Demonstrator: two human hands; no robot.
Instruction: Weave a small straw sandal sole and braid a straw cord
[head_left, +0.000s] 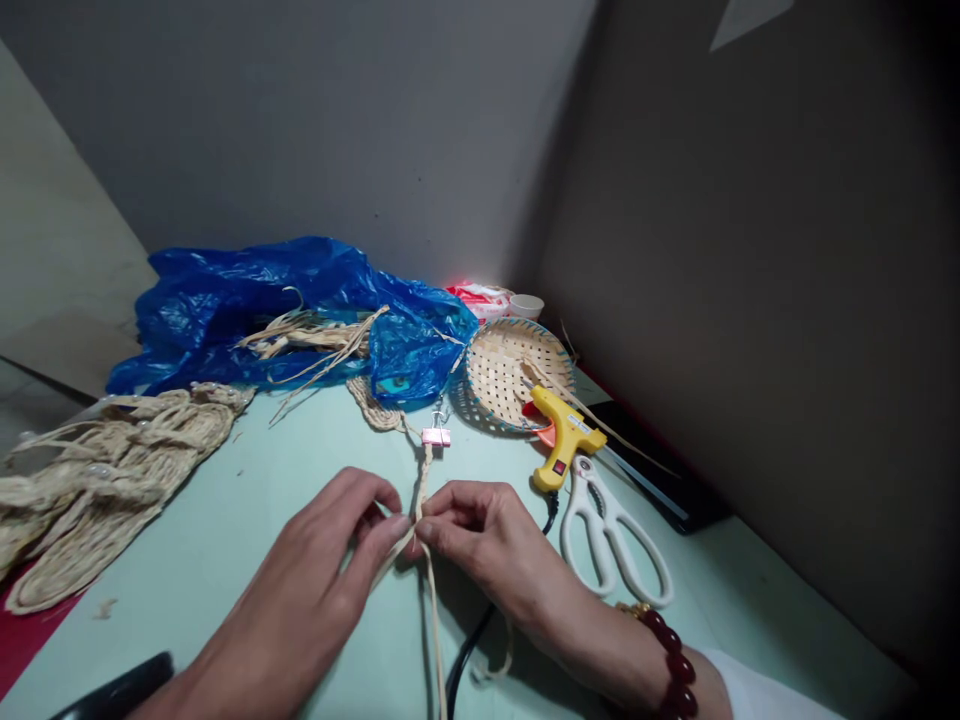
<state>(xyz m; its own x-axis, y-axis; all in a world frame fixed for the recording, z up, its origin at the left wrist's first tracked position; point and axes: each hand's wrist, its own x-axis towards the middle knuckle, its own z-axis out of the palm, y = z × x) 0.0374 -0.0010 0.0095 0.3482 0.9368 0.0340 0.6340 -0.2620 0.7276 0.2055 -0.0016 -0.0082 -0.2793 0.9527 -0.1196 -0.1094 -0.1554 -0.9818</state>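
Observation:
A narrow braid of straw strands (pixel 425 475) runs toward me from a pink binder clip (pixel 436 437) on the table. My left hand (pixel 341 555) is closed, pinching a pale strand left of the braid's lower end. Just beside it, my right hand (pixel 480 530) pinches the braid's end between thumb and fingers. Loose strands (pixel 435 630) hang from there toward the near edge. A coiled woven straw piece (pixel 375 405) lies behind the clip, partly under blue plastic.
Right of my hands are white-handled scissors (pixel 611 530), a yellow glue gun (pixel 566 435) with a black cord, and a woven basket (pixel 517 370). A blue plastic bag (pixel 300 270) holding straw (pixel 322 335) lies behind. Woven straw slippers (pixel 127 480) sit at left.

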